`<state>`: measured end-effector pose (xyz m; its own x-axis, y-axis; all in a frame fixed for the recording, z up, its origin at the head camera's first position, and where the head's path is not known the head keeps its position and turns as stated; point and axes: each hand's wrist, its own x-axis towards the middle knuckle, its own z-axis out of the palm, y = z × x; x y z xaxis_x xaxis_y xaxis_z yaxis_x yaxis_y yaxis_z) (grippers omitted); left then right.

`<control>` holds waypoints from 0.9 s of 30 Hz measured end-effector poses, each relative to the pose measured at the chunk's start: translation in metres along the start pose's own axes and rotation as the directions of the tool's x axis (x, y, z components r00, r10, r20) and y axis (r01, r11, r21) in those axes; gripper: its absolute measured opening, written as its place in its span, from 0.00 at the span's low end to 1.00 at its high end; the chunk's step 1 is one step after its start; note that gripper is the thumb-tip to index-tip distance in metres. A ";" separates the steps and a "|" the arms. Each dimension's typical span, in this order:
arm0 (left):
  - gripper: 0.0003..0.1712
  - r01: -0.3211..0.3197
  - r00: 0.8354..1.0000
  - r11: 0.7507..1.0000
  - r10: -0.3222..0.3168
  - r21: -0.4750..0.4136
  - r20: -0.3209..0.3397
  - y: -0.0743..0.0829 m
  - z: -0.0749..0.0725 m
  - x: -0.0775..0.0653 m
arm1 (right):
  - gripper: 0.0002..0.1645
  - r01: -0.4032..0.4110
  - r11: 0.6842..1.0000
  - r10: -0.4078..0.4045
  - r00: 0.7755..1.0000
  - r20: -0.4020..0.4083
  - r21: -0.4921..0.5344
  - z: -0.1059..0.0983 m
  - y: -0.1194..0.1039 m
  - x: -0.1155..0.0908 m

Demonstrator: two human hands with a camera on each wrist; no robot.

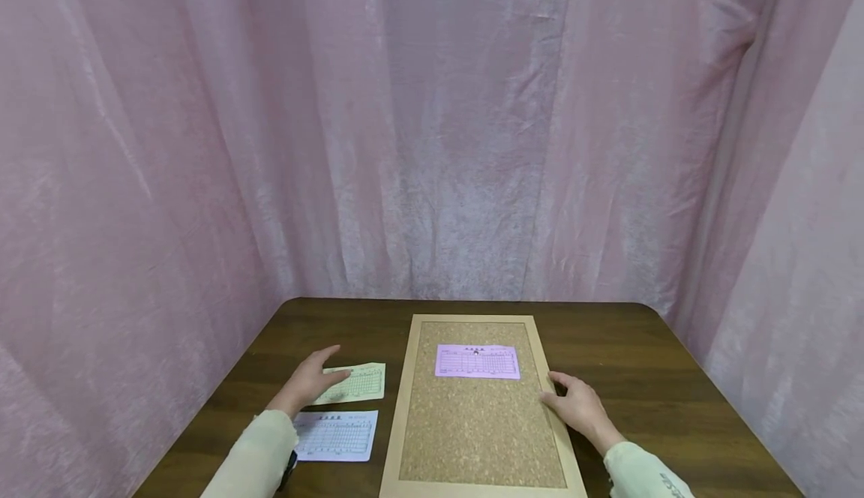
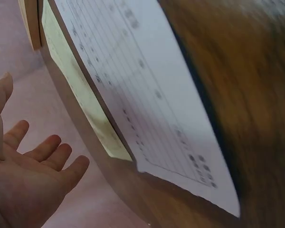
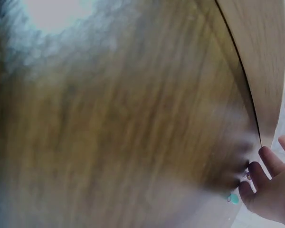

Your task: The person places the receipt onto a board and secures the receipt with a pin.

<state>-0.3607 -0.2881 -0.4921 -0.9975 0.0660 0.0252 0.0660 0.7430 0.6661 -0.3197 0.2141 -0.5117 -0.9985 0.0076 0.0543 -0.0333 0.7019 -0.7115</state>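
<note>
In the head view a cork board (image 1: 482,430) with a pale wooden frame lies on the table. A purple printed form (image 1: 459,363) sits on its upper part, with a small pin (image 1: 475,352) at the form's top middle. My left hand (image 1: 309,384) is over the left part of a green form (image 1: 364,384), fingers spread and holding nothing. Nearer me lies a white-blue form (image 1: 337,438), its left edge behind my sleeve. My right hand (image 1: 579,408) rests at the board's right frame edge, fingertips against the frame (image 3: 263,61) in the right wrist view.
The dark wooden table (image 1: 648,378) extends on both sides of the board. Pink curtains (image 1: 466,145) hang behind it and at both sides. Close to my right fingertips, a small green thing (image 3: 233,198) shows in the right wrist view.
</note>
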 end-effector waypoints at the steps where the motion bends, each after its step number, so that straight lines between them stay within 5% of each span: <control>1: 0.41 0.003 1.000 1.000 -0.003 -0.005 -0.001 -0.003 -0.001 0.000 | 0.34 0.000 1.000 0.000 1.000 0.000 -0.002 0.000 0.001 0.000; 9: 0.49 0.070 0.998 0.996 -0.070 -0.052 0.003 -0.020 -0.011 -0.004 | 0.32 -0.001 1.000 0.001 1.000 -0.022 0.004 0.000 0.004 -0.001; 27: 0.45 0.107 0.994 0.992 -0.107 -0.066 0.012 -0.051 -0.030 -0.004 | 0.28 -0.038 0.998 0.039 0.999 -0.025 0.044 -0.002 0.005 0.000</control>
<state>-0.3610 -0.3462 -0.5041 -0.9985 -0.0058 -0.0547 -0.0431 0.7004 0.7124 -0.3194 0.2189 -0.5143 -0.9977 0.0528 0.0434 0.0031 0.6694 -0.7429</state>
